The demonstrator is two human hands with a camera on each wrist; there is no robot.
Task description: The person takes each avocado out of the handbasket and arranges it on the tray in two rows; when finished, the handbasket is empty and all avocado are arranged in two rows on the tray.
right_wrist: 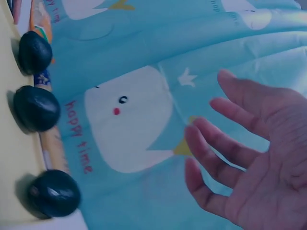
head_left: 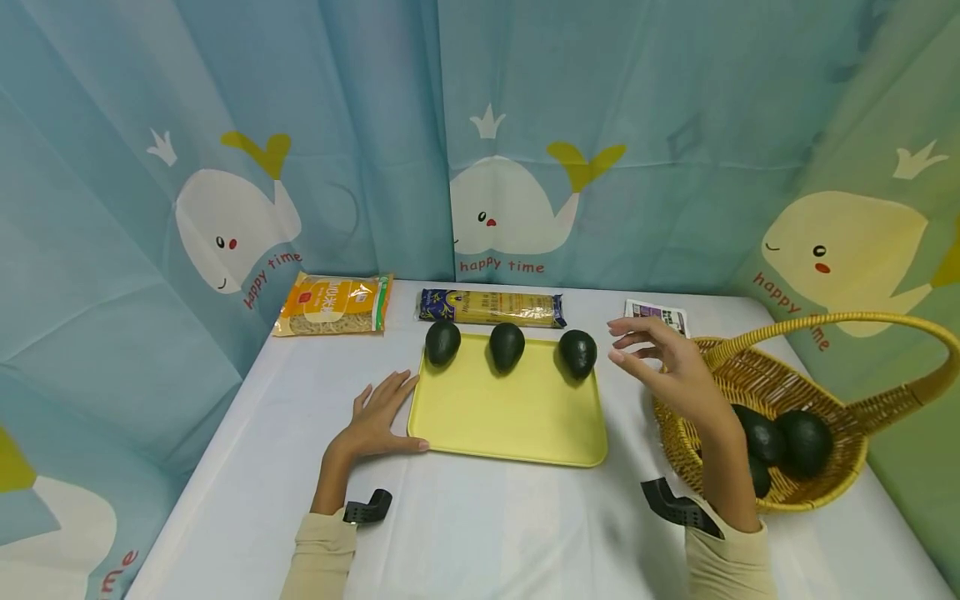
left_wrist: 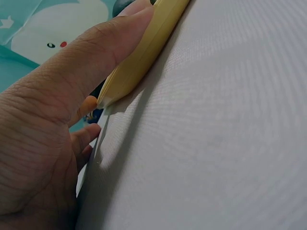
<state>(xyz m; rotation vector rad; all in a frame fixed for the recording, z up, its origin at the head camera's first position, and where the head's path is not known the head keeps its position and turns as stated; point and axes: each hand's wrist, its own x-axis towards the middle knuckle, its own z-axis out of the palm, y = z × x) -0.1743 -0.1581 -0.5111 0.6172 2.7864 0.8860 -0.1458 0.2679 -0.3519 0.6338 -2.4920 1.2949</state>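
A yellow tray (head_left: 510, 417) lies on the table with three dark avocados in a row along its far edge: a left one (head_left: 442, 342), a middle one (head_left: 507, 347) and a right one (head_left: 577, 354). My left hand (head_left: 378, 421) spreads around the tray's near left corner. Its thumb (left_wrist: 120, 38) rests against the rim in the left wrist view. My right hand (head_left: 671, 375) is raised between the right avocado and a wicker basket (head_left: 817, 387), fingers loosely bent, nothing in them. More avocados (head_left: 804, 444) lie inside the basket, partly hidden by the right forearm.
Behind the tray lies a blue and yellow pasta packet (head_left: 491, 307). An orange bag of grain-like food (head_left: 333, 306) is at the back left. A small printed packet (head_left: 656, 315) sits behind the right hand. The basket's tall handle (head_left: 847, 317) arches over it. Curtains enclose the table.
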